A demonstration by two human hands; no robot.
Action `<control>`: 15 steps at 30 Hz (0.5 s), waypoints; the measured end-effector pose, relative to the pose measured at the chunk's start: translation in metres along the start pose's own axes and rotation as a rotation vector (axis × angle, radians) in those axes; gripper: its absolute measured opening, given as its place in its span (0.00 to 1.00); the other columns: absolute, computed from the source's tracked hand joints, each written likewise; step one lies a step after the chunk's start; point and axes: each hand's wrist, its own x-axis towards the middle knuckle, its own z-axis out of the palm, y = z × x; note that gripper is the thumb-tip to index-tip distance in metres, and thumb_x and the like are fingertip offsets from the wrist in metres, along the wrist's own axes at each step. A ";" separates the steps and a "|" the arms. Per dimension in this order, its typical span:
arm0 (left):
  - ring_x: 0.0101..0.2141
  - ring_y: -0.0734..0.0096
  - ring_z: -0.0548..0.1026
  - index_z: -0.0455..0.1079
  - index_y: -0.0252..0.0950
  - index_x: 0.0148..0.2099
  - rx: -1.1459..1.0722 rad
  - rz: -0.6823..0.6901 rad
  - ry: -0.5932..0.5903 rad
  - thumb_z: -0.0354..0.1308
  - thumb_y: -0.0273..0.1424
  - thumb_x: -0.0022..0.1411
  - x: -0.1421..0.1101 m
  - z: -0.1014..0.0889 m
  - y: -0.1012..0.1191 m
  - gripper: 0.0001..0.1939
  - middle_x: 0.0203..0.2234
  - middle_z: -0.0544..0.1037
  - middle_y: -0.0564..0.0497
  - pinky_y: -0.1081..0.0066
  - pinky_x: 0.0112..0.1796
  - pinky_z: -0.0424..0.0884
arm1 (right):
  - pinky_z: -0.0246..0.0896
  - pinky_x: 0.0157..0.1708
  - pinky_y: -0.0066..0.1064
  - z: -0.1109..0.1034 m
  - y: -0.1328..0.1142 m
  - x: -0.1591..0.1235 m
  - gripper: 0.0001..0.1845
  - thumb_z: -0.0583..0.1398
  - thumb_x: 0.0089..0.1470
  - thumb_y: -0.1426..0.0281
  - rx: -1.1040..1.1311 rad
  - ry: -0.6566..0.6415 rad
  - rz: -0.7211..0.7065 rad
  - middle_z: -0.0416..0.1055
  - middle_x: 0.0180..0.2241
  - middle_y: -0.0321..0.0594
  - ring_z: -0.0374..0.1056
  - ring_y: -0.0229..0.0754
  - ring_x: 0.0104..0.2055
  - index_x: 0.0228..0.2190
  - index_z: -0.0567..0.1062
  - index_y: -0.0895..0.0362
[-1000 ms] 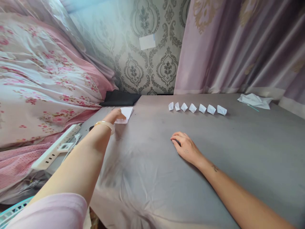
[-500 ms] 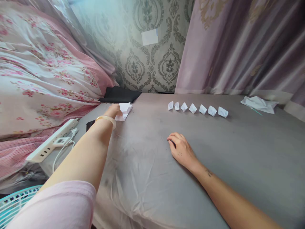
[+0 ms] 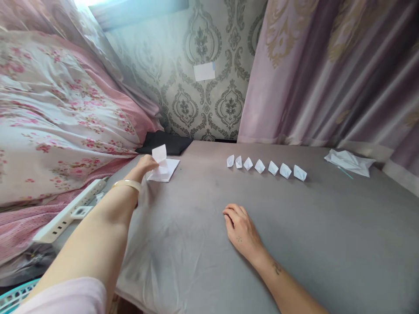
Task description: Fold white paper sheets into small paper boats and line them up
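Note:
In the head view, my left hand [image 3: 146,164] reaches to the far left of the grey-covered surface and pinches a folded white sheet of paper [image 3: 159,156]. The sheet stands raised above a small stack of white paper [image 3: 170,169]. Nearer the middle, my right hand [image 3: 240,229] rests palm down on the grey cover, its fingers loosely bent and no object showing in it. Beyond it stands a row of several small folded white paper pieces [image 3: 259,166], apart from both hands.
Crumpled white paper [image 3: 350,161] and a thin green strip [image 3: 345,172] lie at the far right. Behind the stack is a black folded cloth-like item [image 3: 163,143]. A white power strip [image 3: 70,211] runs along the left edge, beside floral bedding [image 3: 65,122].
My left hand has lifted the sheet up from the stack and shifted slightly left. My right hand stays on the cover, thumb closer to the fingers. The camera view has tilted up.

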 end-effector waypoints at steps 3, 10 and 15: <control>0.38 0.51 0.74 0.74 0.21 0.38 -0.224 0.029 0.110 0.59 0.29 0.48 -0.019 -0.018 0.014 0.17 0.26 0.78 0.40 0.66 0.35 0.68 | 0.62 0.47 0.42 -0.001 0.000 0.000 0.14 0.50 0.59 0.73 0.081 0.013 0.010 0.71 0.43 0.45 0.65 0.47 0.45 0.37 0.75 0.55; 0.34 0.70 0.76 0.74 0.30 0.43 -0.803 0.333 -0.218 0.57 0.39 0.56 -0.128 0.064 0.094 0.18 0.37 0.79 0.43 0.73 0.36 0.70 | 0.68 0.43 0.38 -0.028 0.001 0.014 0.26 0.55 0.54 0.49 0.870 -0.034 0.511 0.74 0.44 0.48 0.71 0.47 0.45 0.39 0.76 0.57; 0.26 0.77 0.73 0.73 0.31 0.29 -1.564 0.241 -1.007 0.70 0.36 0.42 -0.175 0.134 0.139 0.16 0.25 0.75 0.50 0.72 0.36 0.70 | 0.67 0.28 0.29 -0.049 0.002 0.021 0.28 0.57 0.50 0.46 1.261 -0.052 0.787 0.77 0.32 0.45 0.72 0.41 0.31 0.34 0.78 0.58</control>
